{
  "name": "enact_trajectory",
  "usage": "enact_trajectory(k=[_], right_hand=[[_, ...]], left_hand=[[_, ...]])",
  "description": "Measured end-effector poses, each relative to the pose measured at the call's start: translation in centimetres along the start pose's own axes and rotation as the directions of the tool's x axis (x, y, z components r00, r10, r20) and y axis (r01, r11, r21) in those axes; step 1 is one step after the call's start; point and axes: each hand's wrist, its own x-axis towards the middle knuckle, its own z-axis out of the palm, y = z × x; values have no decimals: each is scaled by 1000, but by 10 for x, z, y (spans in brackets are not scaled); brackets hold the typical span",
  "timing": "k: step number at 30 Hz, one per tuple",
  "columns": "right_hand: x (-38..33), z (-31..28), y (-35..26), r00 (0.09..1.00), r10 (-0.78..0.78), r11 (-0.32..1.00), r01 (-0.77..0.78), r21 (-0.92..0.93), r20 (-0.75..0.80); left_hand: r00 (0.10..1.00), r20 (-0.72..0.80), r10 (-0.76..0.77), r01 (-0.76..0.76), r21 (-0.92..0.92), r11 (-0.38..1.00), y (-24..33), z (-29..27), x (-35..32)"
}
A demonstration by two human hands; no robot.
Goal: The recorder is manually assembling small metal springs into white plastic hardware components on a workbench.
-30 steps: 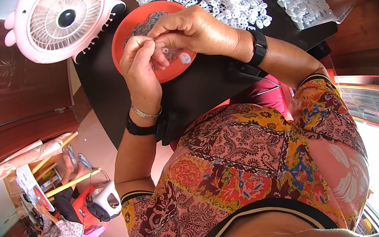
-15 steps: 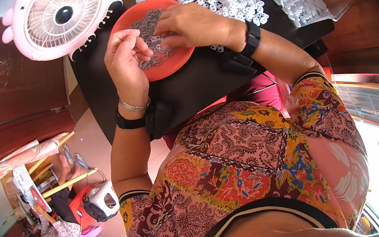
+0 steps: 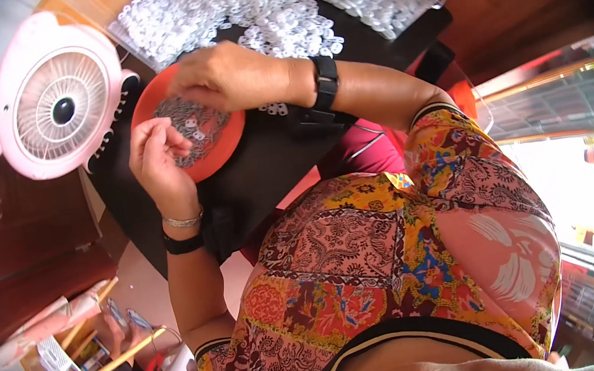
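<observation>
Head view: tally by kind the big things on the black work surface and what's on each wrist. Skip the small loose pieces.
Pink round desk fan: 1
Orange round plastic tray of small grey pieces: 1
Heaps of small white plastic rings: 2
Black wristbands: 2, one by the left hand, one by the right hand
Silver bangle: 1
Total: 7

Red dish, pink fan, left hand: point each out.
red dish (image 3: 224, 144): head view, bare right rim.
pink fan (image 3: 62, 110): head view, dark hub of the grille.
left hand (image 3: 157, 163): head view, back of the hand.
</observation>
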Motion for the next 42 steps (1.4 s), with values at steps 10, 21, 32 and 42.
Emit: enact_trajectory(k=[10,21,32,42], right_hand=[[-10,-142,-71,967,22,981,-70,-182,-256],[-168,-208,-75,607,794,561,-739,-372,-9],[-324,-133,54,654,756,516,-622,-588,-28],[-192,-132,-32,352,856,468,-839,-277,379]], left_hand=[[999,14,36,-36,41,999,-9,-7,9],[998,57,18,-20,34,999,-21,-13,13],[998,-60,31,-38,-112,993,-30,-31,29],[1000,-24,14,-14,-17,1000,8,-33,23]])
